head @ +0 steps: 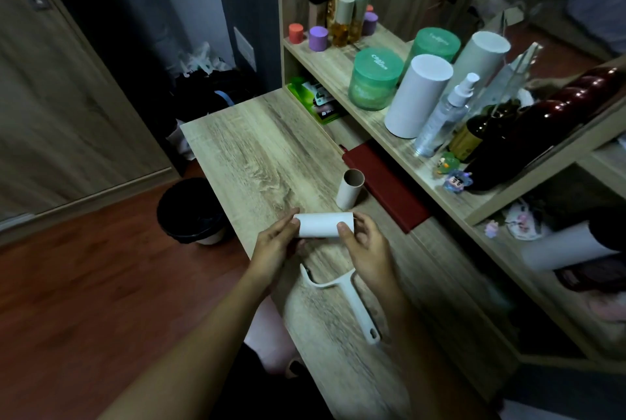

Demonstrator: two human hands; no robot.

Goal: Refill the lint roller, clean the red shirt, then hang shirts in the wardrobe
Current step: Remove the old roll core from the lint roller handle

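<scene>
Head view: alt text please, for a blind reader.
The left hand and right hand hold a white refill roll above a wooden desk. The roller handle lies nearer; a cardboard core stands beyond.

I get a single view here, head-worn, wide-angle; it looks forward and steeply down along the wooden desk (257, 155); close in, forearms enter from the bottom edge; left hand (275, 243) and right hand (366, 250) hold a white roll (321, 225) just below frame centre; shelf unit (327, 62) fills the right side, floor (84, 284) and bin (189, 209) the left; straight lines bow toward the edges.
</scene>
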